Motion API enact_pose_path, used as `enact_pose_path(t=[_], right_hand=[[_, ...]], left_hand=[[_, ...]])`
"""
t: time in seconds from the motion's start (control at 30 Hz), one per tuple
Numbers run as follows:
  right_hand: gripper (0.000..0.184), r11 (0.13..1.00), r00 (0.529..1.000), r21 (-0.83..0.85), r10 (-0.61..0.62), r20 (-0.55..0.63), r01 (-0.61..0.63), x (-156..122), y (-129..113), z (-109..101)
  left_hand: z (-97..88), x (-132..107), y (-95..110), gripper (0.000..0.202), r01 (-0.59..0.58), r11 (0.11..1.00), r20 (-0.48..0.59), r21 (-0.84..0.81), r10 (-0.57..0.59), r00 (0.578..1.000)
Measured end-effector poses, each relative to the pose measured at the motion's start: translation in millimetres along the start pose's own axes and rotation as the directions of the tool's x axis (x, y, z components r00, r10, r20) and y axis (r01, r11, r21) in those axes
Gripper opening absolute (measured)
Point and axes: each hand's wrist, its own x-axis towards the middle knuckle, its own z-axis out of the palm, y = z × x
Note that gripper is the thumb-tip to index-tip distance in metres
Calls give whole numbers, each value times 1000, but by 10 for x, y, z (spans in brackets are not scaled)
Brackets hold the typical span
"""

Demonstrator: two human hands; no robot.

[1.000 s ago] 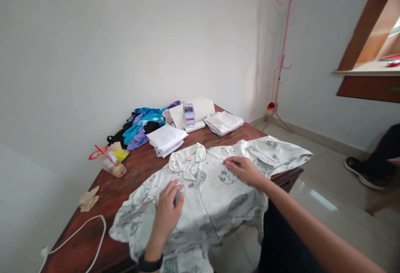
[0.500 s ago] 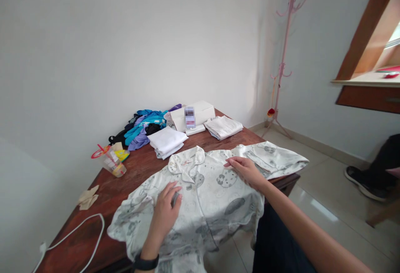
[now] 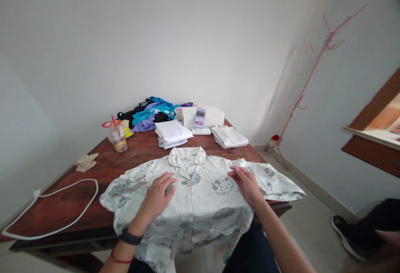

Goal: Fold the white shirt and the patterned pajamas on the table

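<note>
A white short-sleeved pyjama shirt [image 3: 200,198] with grey prints lies spread face up on the brown wooden table [image 3: 78,198], its hem hanging over the near edge. My left hand [image 3: 156,194] rests flat on the shirt's left chest, fingers stretched out. My right hand [image 3: 246,183] lies flat on the shirt near its right shoulder seam, fingers together and extended. Neither hand holds anything.
Beyond the shirt lie two folded white garments [image 3: 173,133] [image 3: 229,136], a white box [image 3: 203,116] and a heap of blue, purple and black clothes [image 3: 150,114]. A plastic cup with a straw [image 3: 117,135], a tissue [image 3: 86,161] and a white cable [image 3: 62,206] sit left. A pink coat stand [image 3: 300,98] stands right; another person's shoe [image 3: 346,231] shows.
The camera has swung left and the view has shifted. Both hands stay flat on the shirt, each having slid slightly outward over the fabric.
</note>
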Motion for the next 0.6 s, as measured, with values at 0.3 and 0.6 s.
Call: enact_pose_path(t=[0.3,0.6], right_hand=[[39,999,999,-30,-36,-21,35,-2,-3,10],[38,998,999,-45,-45,-15,44,26,42,-30]], left_hand=[[5,-26,13,24,-2,1000,-29,3,2,1000],[37,-42,-23,31,30,998,37,61,-33,999]])
